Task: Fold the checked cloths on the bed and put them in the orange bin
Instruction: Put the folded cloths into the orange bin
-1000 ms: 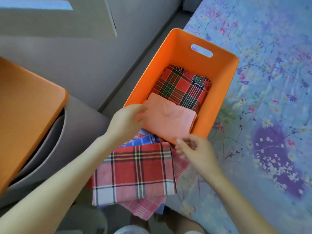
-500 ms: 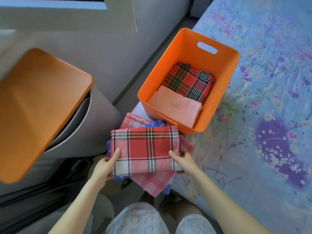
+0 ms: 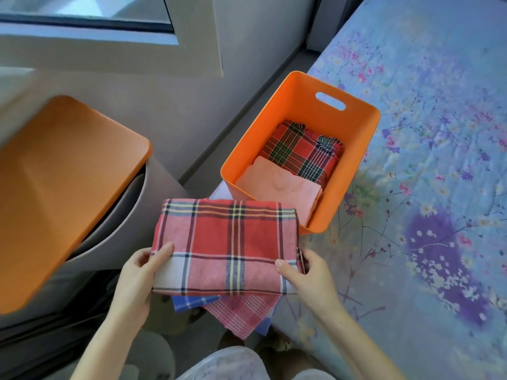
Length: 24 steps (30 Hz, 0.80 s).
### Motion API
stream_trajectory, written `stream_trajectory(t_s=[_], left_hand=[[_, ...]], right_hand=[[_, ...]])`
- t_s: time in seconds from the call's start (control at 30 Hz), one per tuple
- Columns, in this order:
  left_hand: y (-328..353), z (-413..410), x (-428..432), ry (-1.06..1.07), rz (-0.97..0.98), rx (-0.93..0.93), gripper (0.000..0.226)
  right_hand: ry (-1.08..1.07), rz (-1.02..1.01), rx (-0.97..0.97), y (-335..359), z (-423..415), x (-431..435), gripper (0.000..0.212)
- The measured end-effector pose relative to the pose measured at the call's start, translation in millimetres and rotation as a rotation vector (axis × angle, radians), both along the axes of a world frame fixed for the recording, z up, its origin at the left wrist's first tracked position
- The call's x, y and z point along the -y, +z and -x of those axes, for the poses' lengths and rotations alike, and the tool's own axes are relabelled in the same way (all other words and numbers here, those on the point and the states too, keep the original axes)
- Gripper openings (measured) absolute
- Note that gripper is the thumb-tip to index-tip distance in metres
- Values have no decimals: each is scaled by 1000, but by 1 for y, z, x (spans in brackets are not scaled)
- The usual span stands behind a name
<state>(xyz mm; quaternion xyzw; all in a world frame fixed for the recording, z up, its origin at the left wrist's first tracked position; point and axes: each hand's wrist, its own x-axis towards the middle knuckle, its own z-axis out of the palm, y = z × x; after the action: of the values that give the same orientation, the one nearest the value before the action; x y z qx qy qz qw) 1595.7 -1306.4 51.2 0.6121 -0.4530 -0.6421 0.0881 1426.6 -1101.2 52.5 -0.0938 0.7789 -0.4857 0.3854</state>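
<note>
Floral bed (image 3: 439,187) right, orange bin (image 3: 277,127) at edge; grey wall (image 3: 192,119), window (image 3: 82,9) behind. Left hand (image 3: 142,267), right hand (image 3: 307,272) pinch checked cloth (image 3: 227,242).

— Any words or numbers to read?
— No, none. The red checked cloth (image 3: 227,242) I hold has only lines. The orange bin (image 3: 288,127) and flowery bed sheet (image 3: 439,160) carry no letters.

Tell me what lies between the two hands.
Head view: the folded red checked cloth stretches from left hand to right hand, both gripping its edges.
</note>
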Motion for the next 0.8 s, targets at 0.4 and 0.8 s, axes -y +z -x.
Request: stream_trajectory(t_s=[0.4,0.8], left_hand=[[17,280,39,-513,653,-62,37],[-119,417,72,-923,956,406,38]], right_hand=[[-436,-254,-334,-10,192,41,16],[-284,-799,-298,-128,277,114,38]])
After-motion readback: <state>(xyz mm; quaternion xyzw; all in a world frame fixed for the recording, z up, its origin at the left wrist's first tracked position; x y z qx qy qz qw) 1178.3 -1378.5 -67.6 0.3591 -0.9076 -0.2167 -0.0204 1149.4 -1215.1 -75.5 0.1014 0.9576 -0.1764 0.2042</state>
